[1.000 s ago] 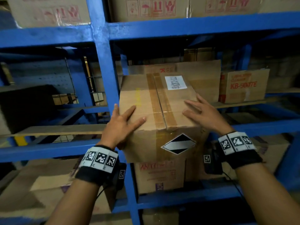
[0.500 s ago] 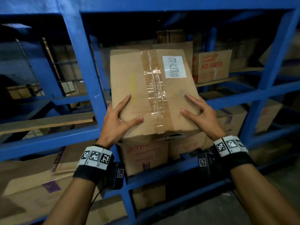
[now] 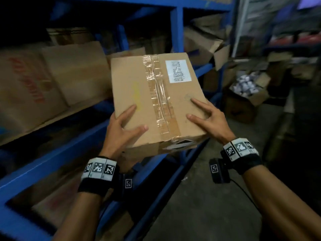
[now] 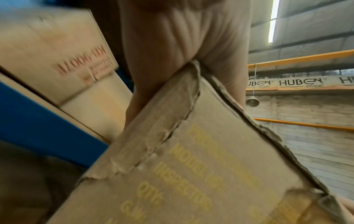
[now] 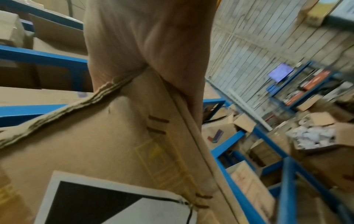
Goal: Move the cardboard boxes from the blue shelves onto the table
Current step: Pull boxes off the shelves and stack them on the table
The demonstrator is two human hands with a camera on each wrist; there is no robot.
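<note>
I carry a taped cardboard box (image 3: 156,94) with a white label on top, clear of the blue shelves (image 3: 52,153). My left hand (image 3: 121,129) grips its near left corner, thumb lying on the top face. My right hand (image 3: 208,119) grips the near right corner, with two fingers spread on the top. In the left wrist view my palm (image 4: 182,37) wraps the corner of the box (image 4: 191,174). In the right wrist view my palm (image 5: 143,37) wraps the other corner of the box (image 5: 95,144) above a black and white diamond label. No table is in view.
Large cardboard boxes (image 3: 34,84) stand on the shelf to my left, and more lie on the level below. An open box of white items (image 3: 246,91) sits on the floor ahead right. Bare concrete floor (image 3: 199,197) runs along the shelves.
The box has come off the shelf and now hangs in the aisle in both hands. My view has swung right, so the shelves now lie to the left.
</note>
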